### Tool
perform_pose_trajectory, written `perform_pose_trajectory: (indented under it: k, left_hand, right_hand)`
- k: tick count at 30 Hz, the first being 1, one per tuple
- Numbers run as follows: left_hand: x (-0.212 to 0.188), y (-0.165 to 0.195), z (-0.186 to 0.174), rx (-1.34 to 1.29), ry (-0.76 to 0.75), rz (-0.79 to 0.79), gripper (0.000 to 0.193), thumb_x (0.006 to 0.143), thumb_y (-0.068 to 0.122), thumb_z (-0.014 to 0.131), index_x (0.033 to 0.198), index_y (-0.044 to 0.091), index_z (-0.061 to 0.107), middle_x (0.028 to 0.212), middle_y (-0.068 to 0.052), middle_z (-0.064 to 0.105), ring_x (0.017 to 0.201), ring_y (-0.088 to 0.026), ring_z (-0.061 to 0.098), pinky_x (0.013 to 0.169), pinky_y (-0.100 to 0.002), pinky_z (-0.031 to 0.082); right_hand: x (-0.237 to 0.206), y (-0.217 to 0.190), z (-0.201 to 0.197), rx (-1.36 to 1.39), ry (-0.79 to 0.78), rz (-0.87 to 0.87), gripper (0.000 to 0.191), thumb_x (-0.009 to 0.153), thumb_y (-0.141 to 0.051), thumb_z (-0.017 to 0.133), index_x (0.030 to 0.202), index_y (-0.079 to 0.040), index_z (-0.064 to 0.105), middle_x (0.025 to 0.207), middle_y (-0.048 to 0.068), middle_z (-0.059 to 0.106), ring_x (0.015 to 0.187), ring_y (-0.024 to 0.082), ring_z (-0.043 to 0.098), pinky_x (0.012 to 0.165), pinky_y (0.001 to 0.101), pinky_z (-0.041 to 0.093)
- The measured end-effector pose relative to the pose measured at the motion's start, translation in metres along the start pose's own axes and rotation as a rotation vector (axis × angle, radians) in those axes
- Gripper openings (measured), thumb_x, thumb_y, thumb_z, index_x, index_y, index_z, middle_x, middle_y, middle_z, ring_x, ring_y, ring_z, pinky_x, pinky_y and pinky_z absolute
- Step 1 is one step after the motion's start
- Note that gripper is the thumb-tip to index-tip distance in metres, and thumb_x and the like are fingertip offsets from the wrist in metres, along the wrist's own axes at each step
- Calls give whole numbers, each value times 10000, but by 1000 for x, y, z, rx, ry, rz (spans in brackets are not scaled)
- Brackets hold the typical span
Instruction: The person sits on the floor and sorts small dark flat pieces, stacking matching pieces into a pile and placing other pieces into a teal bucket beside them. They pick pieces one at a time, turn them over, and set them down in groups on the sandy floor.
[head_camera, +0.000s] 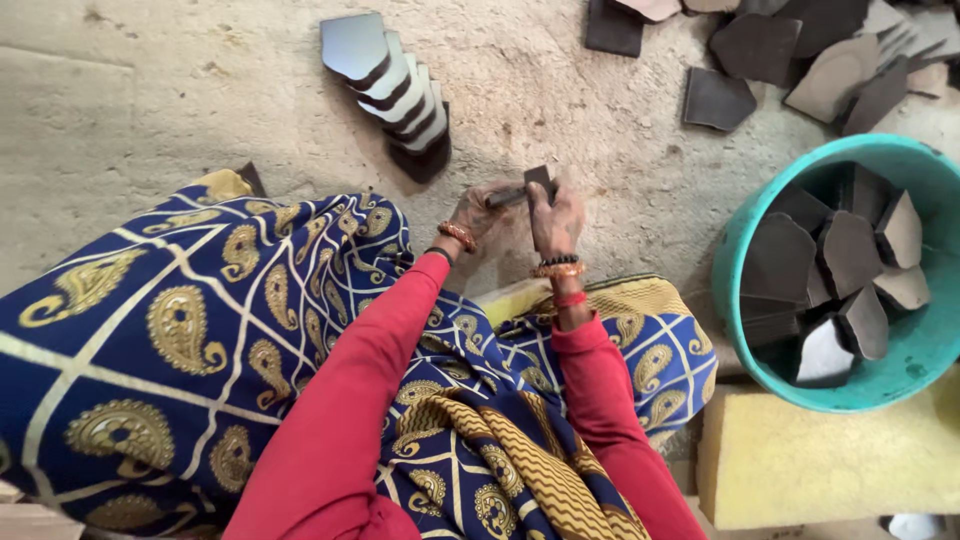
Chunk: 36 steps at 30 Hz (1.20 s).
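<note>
The right hand (556, 218) clamps a small dark tile piece (540, 180) against the left hand's (476, 212) gripped tool (506, 197); a slip could nick fingers.

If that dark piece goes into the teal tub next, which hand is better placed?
Probably the right hand: it grips the small dark piece, and the teal tub sits on its side. The left hand holds the tool and would have to reach across.
</note>
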<state>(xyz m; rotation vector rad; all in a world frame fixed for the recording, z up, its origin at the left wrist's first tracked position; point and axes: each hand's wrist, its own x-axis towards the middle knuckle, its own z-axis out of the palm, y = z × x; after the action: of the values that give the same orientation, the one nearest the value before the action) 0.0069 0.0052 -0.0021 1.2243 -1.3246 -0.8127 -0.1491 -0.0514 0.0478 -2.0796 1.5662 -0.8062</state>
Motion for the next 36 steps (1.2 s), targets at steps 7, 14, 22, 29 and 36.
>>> perform_pose_trajectory:
  k: [7,14,22,29,36]
  left_hand:
    - [6,-3,5,158,-25,-185,156,916,98,689,1059,37,672,975,-173,736,906,-333,734,768,-394,579]
    - [9,6,4,132,87,-7,118,956,128,630,1037,55,676,962,-193,713,911,-378,718,719,-394,573]
    - [9,0,8,-164,54,-207,242,920,77,714,1159,38,722,1032,-188,755,892,-174,721,778,-334,565]
    - [10,2,5,-164,44,-190,387,814,63,772,1198,48,726,1077,-119,796,923,-99,701,789,-295,590]
    - [12,5,6,60,34,-140,320,803,102,714,1116,39,709,985,-172,766,839,-222,726,722,-353,578]
  right_hand:
    - [-20,-19,3,-21,-127,25,260,966,-304,704,1005,-51,658,799,208,707,731,420,674,650,511,499]
    - [-17,-20,11,-148,-54,-196,262,1038,-323,674,989,-76,602,741,204,653,705,427,640,626,534,476]
    - [-8,-15,2,-198,-264,-89,219,945,-296,689,1028,-93,678,773,171,709,686,370,673,608,497,503]
    - [-15,-34,-20,-113,-177,40,237,951,-302,718,1030,-79,709,790,187,724,705,384,684,644,490,508]
    - [-7,-26,-5,-119,-152,-29,292,957,-366,721,986,-79,673,804,194,718,760,417,682,656,511,505]
